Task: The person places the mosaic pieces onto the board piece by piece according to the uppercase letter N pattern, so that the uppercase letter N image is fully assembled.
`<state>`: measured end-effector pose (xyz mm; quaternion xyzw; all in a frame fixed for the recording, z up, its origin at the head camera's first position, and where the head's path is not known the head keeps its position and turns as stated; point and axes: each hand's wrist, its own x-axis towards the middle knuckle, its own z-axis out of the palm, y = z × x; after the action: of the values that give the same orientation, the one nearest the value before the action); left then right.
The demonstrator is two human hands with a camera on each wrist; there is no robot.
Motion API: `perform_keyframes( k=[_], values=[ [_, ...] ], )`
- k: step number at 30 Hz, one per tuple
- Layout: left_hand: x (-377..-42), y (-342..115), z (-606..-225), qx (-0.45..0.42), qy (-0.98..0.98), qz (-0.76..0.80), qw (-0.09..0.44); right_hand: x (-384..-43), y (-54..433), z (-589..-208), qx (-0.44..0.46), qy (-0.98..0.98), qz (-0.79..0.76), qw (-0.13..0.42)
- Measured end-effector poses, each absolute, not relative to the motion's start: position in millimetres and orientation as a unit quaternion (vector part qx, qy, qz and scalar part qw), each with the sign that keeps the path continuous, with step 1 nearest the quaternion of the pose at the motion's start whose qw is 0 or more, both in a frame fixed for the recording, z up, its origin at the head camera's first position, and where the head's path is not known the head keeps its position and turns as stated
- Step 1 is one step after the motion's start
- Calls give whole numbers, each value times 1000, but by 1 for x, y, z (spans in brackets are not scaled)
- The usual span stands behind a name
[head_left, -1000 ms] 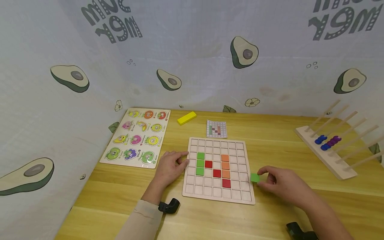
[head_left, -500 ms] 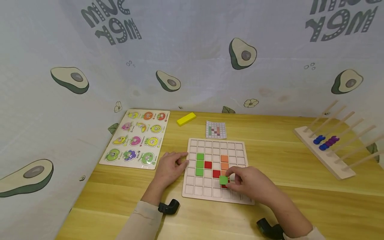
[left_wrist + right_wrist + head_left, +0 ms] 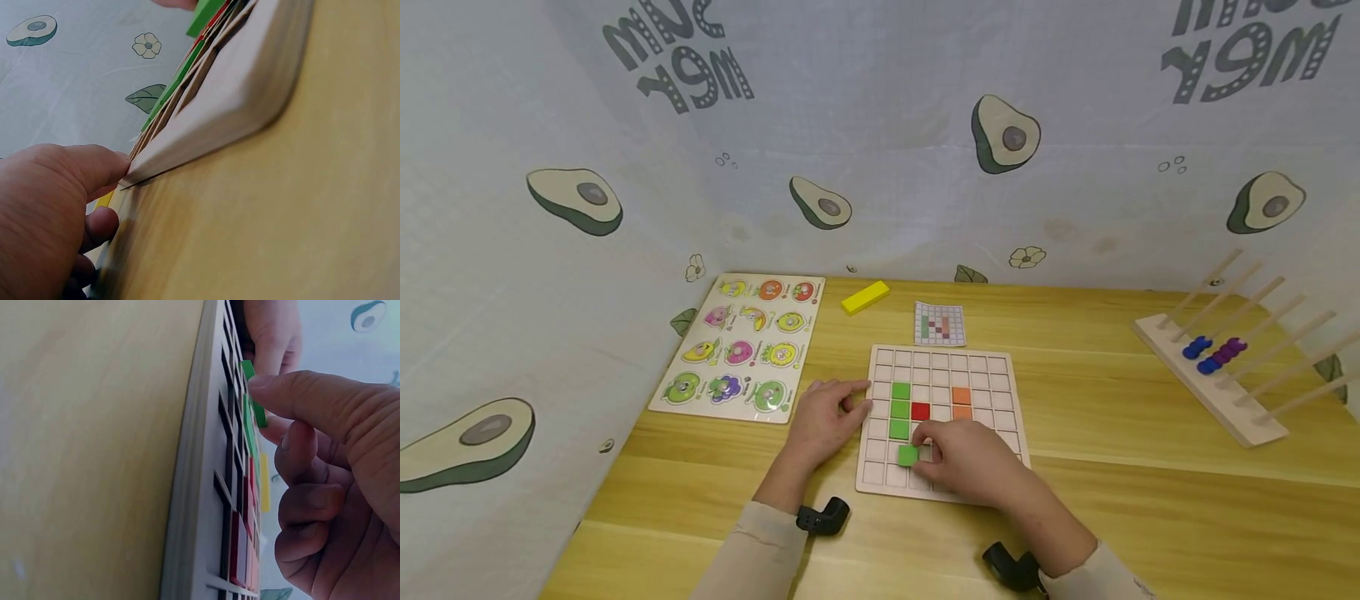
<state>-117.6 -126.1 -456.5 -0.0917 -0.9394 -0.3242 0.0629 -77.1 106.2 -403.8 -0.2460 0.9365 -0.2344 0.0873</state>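
Observation:
A square wooden grid board (image 3: 987, 365) lies on the table in the head view. My right hand (image 3: 973, 458) is over its lower part and pinches a green square tile (image 3: 907, 455) between thumb and index finger. That tile is tilted just off the grid in the right wrist view, below a column of green tiles (image 3: 900, 409) set in cells. A red tile (image 3: 921, 412) and orange tiles (image 3: 961, 396) also sit in cells; my right hand covers the cells beneath them. My left hand (image 3: 827, 425) touches the board's left edge with its fingertips.
Behind the board lies a small pattern card (image 3: 939, 324), with a yellow block (image 3: 866, 297) to its left. A fruit puzzle board (image 3: 741, 346) is at the left. A wooden peg rack (image 3: 1217, 383) with blue and purple beads stands at the right.
My right hand has carried the green tile leftward, from beside the board's right edge across the grid to below the green column. The left hand has stayed at the board's edge.

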Motion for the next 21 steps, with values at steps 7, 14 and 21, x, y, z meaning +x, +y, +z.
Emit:
perform_keyframes(
  k=[7,14,21],
  values=[
    [-118,-127,-455,-91,-940,-322,65,-80,93,-407,-237,942,-224,84],
    [-117,-129,-456,-88,-940,-323,61,-82,88,-411,-239,943,-218,75],
    [-116,-130,-457,-88,-939,-326,63,-82,86,-410,-238,943,-220,79]
  ],
)
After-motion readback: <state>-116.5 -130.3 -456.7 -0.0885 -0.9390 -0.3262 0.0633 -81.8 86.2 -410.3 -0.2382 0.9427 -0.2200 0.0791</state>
